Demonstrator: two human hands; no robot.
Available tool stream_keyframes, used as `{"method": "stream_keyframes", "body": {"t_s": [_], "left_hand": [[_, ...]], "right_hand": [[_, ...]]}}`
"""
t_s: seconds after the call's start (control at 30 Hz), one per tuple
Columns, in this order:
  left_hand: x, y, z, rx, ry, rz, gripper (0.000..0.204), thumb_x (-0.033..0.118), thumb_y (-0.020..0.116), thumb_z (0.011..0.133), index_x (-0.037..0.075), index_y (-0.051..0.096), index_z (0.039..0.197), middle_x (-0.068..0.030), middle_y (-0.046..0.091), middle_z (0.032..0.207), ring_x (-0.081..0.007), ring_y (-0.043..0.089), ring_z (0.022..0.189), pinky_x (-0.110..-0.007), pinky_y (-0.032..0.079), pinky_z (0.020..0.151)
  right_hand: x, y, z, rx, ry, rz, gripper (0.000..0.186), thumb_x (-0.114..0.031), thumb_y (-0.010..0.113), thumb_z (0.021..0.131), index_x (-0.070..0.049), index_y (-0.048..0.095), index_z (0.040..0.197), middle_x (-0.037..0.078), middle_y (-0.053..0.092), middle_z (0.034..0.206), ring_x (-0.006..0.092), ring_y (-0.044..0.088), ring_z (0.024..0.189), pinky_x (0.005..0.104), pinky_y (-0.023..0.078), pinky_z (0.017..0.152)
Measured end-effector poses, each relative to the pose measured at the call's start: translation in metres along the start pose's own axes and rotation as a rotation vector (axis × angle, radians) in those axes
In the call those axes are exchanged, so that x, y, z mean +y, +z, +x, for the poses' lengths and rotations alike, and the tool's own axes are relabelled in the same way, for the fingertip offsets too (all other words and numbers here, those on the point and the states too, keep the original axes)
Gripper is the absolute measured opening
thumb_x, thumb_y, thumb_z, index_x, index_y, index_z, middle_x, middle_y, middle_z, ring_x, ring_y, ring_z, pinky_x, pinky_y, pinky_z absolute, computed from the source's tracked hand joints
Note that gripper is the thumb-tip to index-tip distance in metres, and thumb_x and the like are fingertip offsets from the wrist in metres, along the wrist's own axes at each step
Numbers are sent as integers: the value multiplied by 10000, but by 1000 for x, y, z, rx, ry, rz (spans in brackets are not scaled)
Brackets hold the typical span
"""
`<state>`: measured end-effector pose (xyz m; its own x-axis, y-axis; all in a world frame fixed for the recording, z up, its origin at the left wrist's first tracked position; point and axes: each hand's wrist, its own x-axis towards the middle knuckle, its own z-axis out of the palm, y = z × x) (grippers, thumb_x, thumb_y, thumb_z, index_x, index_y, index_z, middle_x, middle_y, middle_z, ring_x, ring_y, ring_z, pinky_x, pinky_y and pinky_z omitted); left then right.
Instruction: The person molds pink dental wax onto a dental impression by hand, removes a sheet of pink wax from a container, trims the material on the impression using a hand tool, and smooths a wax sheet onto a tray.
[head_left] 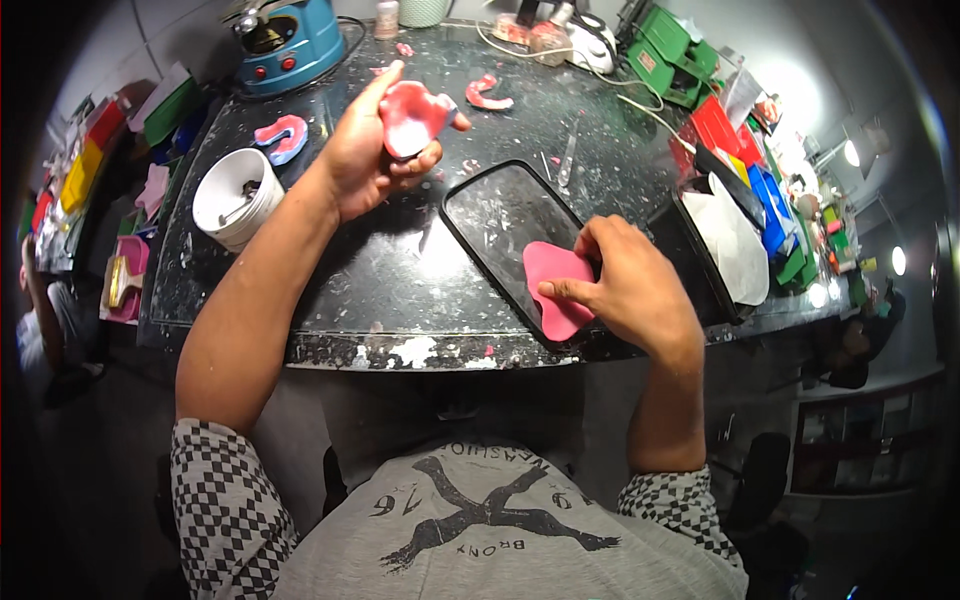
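Observation:
My left hand (pixel 357 155) is raised over the bench, fingers wrapped round a pinkish-red dental impression (pixel 410 118). Its pale, glossy hollow faces up, and a bluish edge shows on the right. Lower down and to the right, my right hand (pixel 640 285) pinches a thin pink wax sheet (pixel 552 280) between thumb and fingers. This sheet has a curved, notched outline. It is over the near end of a black-rimmed rectangular tray (pixel 490 270); I cannot tell whether it touches the tray.
On the black bench (pixel 380 300) stands a white tub (pixel 232 200) with tools. Behind it is a red-and-blue horseshoe-shaped piece (pixel 284 138); another such piece (pixel 488 95) lies farther back. A knife (pixel 569 158), a blue machine (pixel 290 45), green bins (pixel 665 55) and a black paper-lined container (pixel 715 240) surround the work area.

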<state>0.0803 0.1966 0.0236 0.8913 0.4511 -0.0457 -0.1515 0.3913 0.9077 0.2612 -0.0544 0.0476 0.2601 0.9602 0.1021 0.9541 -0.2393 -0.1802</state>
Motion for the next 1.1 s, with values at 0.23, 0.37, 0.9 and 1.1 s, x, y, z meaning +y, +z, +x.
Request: {"method": "stream_keyframes", "body": {"t_s": [0.23,0.37,0.9,1.1], "left_hand": [[0,-8,1,-69,72,35,695,552,269,1052,-18,645,1176,23,416,508,-71,289,367,-233,226,344],[-5,0,5,210,228,320,652,586,285,1039,75,690,1035,49,457,580,-61,343,479,-239,226,419],[4,-6,0,541,523,945,875,681,142,1009,1,682,905,-85,677,864,-211,532,707,-331,444,762],[0,-8,-2,549,520,974,885,685,128,1005,-7,673,916,-94,684,885,-229,555,737,-331,461,824]], "right_hand": [[9,9,2,-100,172,678,317,-85,761,860,7,632,1135,50,643,835,124,588,749,312,501,724],[17,-1,6,-118,-106,602,237,-36,695,910,4,696,1144,65,676,910,120,631,842,284,512,799],[10,-27,85,-668,-328,543,318,-202,770,919,-35,731,1186,47,747,1095,120,675,986,286,520,912],[2,7,80,-179,-525,545,262,-141,732,919,-53,735,1166,105,686,1241,233,639,1180,358,482,1045]]}}
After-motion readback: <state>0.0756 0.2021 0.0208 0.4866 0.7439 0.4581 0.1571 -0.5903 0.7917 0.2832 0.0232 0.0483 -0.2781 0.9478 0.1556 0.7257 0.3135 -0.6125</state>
